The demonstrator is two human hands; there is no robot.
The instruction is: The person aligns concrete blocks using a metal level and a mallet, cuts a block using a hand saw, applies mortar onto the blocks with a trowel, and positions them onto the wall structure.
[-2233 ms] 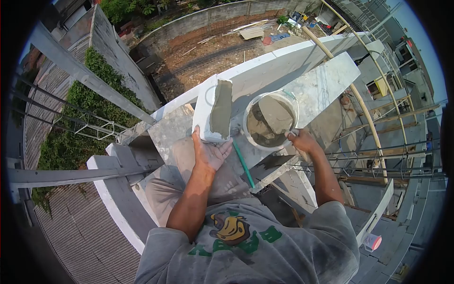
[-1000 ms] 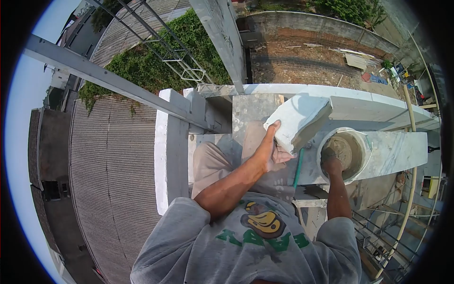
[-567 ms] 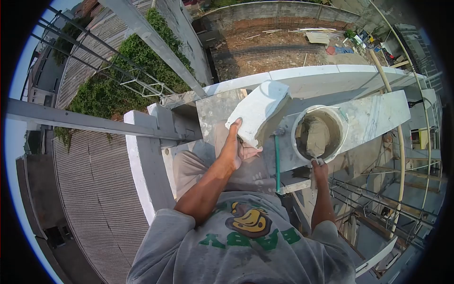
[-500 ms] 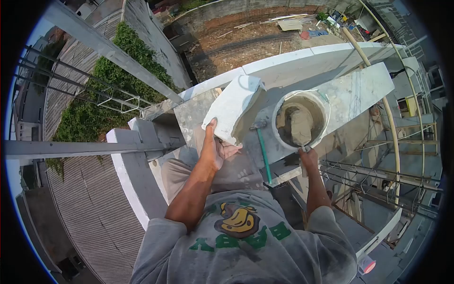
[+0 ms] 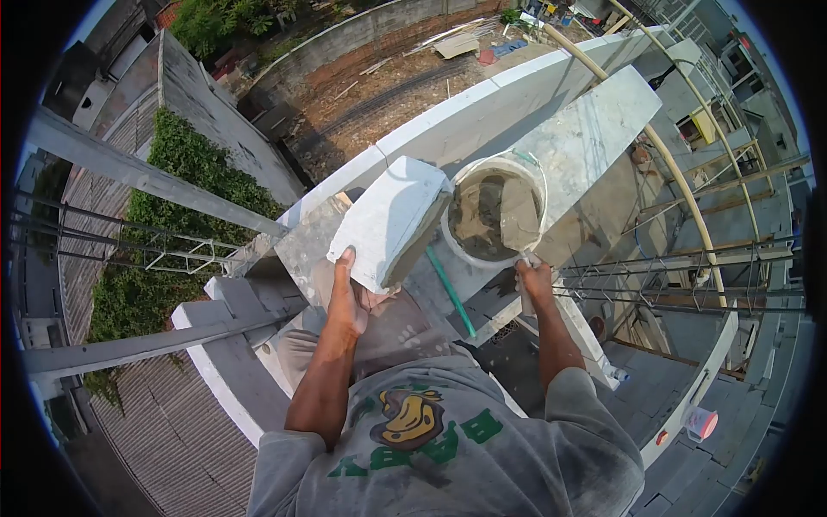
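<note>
My left hand [image 5: 346,297] grips the near end of a white, lightweight-looking concrete block [image 5: 388,215], thumb on top and fingers underneath. Grey mortar coats the block's right side face. In my right hand [image 5: 536,280] is the handle of a trowel [image 5: 519,215], its blade covered with mortar at the right side of the bucket's opening. The white bucket [image 5: 543,181] holds wet grey mortar [image 5: 478,202] and stands on a board to the right of the block. Between block and bucket lies a tool with a green handle [image 5: 450,291]; its head is hidden behind the block.
A long pale board [image 5: 603,116] runs beyond the bucket. Alongside it curves a low white block wall [image 5: 465,103], with ground far below. Steel rebar cages [image 5: 663,280] stick out at right, and grey metal beams [image 5: 155,177] cross at left. Bamboo poles [image 5: 689,202] rise at right.
My view has turned, shifting the scene left. The trowel blade has gone from the bucket's middle to its right side. The block now covers the green-handled tool's head.
</note>
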